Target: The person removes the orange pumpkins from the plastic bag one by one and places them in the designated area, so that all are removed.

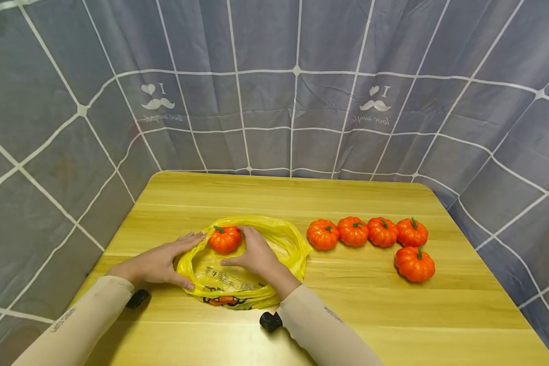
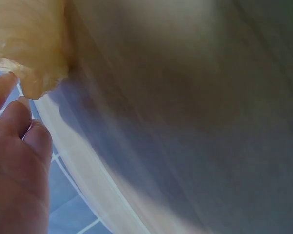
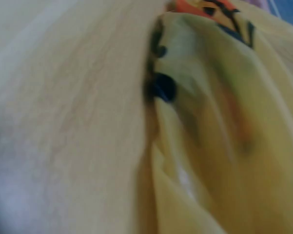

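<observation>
Both hands at yellow bag [image 1: 281, 239], one pumpkin [image 1: 224, 239] inside its mouth.

Left hand [image 1: 162, 263] lies flat on the bag's left rim, fingers straight and together. Right hand [image 1: 255, 254] rests inside the bag, fingers against the pumpkin's side; grip cannot be confirmed. Five more pumpkins [image 1: 353, 231] sit well apart on the table [image 1: 347, 315]. Judged: bag thin, limp, slippery, so hold by the rim; pumpkin light, ribbed, so cup its sides.

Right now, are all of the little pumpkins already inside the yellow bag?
No: only one pumpkin sits in the yellow bag; five pumpkins lie on the table beside it.
</observation>
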Demonstrator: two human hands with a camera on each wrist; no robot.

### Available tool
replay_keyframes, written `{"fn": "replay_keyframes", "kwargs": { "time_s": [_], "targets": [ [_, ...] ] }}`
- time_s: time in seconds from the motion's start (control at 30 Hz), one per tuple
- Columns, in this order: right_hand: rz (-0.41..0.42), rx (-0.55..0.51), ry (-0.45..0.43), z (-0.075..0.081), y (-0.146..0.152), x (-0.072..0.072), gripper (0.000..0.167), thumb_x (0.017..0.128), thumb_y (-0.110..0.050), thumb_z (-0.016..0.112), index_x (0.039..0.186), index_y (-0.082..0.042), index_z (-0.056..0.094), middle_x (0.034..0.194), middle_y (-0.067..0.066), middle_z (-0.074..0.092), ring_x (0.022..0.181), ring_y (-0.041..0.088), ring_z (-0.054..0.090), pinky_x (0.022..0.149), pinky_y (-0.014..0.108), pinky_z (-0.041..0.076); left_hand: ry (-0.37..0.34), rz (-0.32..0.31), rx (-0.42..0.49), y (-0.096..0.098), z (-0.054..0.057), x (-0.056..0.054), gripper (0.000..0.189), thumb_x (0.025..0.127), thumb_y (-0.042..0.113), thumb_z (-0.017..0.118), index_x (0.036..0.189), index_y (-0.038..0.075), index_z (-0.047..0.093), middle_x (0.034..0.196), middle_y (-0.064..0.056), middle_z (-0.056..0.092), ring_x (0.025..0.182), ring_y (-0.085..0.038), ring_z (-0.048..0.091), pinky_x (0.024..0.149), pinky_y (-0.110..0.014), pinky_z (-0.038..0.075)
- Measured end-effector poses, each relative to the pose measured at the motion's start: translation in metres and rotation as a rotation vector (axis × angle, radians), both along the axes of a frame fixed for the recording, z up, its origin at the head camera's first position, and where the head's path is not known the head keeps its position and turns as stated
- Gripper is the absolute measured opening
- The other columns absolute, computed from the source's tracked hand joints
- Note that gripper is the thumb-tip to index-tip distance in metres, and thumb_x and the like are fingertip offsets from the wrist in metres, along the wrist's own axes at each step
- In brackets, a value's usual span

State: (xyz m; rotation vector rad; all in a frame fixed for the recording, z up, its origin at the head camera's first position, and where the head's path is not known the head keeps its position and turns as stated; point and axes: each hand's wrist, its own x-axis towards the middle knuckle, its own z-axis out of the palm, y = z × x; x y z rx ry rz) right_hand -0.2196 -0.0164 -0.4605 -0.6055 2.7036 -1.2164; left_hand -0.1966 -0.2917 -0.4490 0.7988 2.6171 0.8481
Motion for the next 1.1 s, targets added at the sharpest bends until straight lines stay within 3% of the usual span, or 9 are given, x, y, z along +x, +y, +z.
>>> {"fn": "replay_keyframes", "kwargs": {
  "time_s": [0.17, 0.43, 0.6, 0.83, 1.1],
  "targets": [
    [-0.075, -0.058, 0.009, -0.003, -0.012, -0.002, 0.088, 0.07, -0.036, 0.094, 0.139, -0.005, 0.05, 0.134, 0.008, 0.058, 0.124, 0.024, 0.056, 0.104, 0.037, 0.046, 0.012, -0.005, -0.012, 0.0, -0.002, 0.0, 0.118, 0.071, 0.058, 0.086, 0.161, 0.012, 0.026, 0.163, -0.023, 0.019, 0.146, -0.052, 0.015, 0.11, -0.072, 0.015],
    [-0.176, -0.087, 0.053, -0.012, -0.025, -0.006, 0.082, 0.074, -0.042, 0.091, 0.136, -0.006, 0.052, 0.125, 0.007, 0.05, 0.114, 0.023, 0.057, 0.098, 0.037, 0.05, 0.003, 0.005, -0.005, 0.002, -0.002, -0.001, 0.119, 0.07, 0.058, 0.086, 0.161, 0.012, 0.025, 0.164, -0.019, 0.019, 0.148, -0.049, 0.013, 0.112, -0.07, 0.013],
    [-0.144, -0.102, 0.036, -0.013, -0.022, -0.005, 0.076, 0.072, -0.037, 0.092, 0.134, -0.009, 0.057, 0.124, 0.003, 0.054, 0.111, 0.02, 0.058, 0.095, 0.035, 0.052, -0.01, 0.021, -0.016, 0.003, -0.003, -0.001, 0.122, 0.069, 0.059, 0.086, 0.162, 0.011, 0.024, 0.164, -0.02, 0.019, 0.148, -0.049, 0.013, 0.112, -0.07, 0.014],
    [-0.087, -0.101, 0.01, 0.0, -0.015, -0.002, 0.078, 0.071, -0.038, 0.093, 0.136, -0.012, 0.057, 0.128, 0.004, 0.061, 0.114, 0.02, 0.06, 0.096, 0.036, 0.051, -0.002, 0.033, -0.03, 0.003, 0.001, -0.005, 0.123, 0.068, 0.06, 0.086, 0.162, 0.012, 0.023, 0.164, -0.019, 0.021, 0.147, -0.05, 0.014, 0.111, -0.072, 0.015],
    [-0.01, -0.083, 0.044, 0.015, 0.002, 0.003, 0.077, 0.071, -0.038, 0.093, 0.136, -0.013, 0.058, 0.129, 0.001, 0.062, 0.113, 0.018, 0.061, 0.095, 0.033, 0.052, -0.002, 0.023, -0.041, 0.003, 0.0, -0.005, 0.123, 0.07, 0.061, 0.085, 0.162, 0.012, 0.021, 0.164, -0.021, 0.02, 0.147, -0.05, 0.013, 0.111, -0.072, 0.015]
  ]
}}
